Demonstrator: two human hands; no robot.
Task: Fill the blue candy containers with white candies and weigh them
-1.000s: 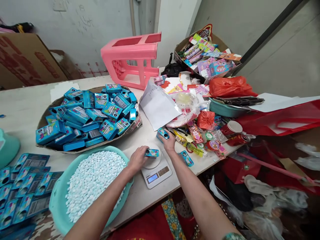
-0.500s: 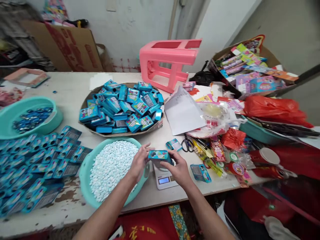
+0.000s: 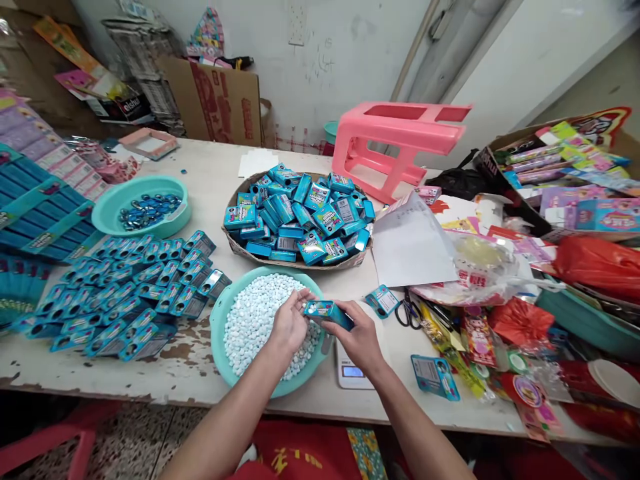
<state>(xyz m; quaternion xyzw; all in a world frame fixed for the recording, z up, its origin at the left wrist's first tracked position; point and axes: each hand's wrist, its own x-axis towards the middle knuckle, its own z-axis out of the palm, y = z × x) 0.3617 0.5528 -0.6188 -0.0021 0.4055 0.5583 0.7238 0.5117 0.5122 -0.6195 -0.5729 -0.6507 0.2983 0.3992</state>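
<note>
Both my hands hold one small blue candy box (image 3: 327, 313) above the rim of a teal basin (image 3: 220, 320) full of small white tablets. My left hand (image 3: 289, 325) grips its left end with curled fingers. My right hand (image 3: 357, 340) pinches its right end. A white digital scale (image 3: 353, 370) sits on the table just under my right hand. A round tray (image 3: 237, 243) behind the basin is heaped with several blue candy boxes.
Flat blue box sleeves (image 3: 130, 293) are spread at left, beside a teal bowl (image 3: 113, 213) of blue pieces. A pink stool (image 3: 395, 143) lies on its side at the back. Scissors (image 3: 407, 310), loose sleeves, red bags and toy packs crowd the right.
The box has been lifted off the scale and carried left over the tablet basin, both hands now on it. My view has swung left.
</note>
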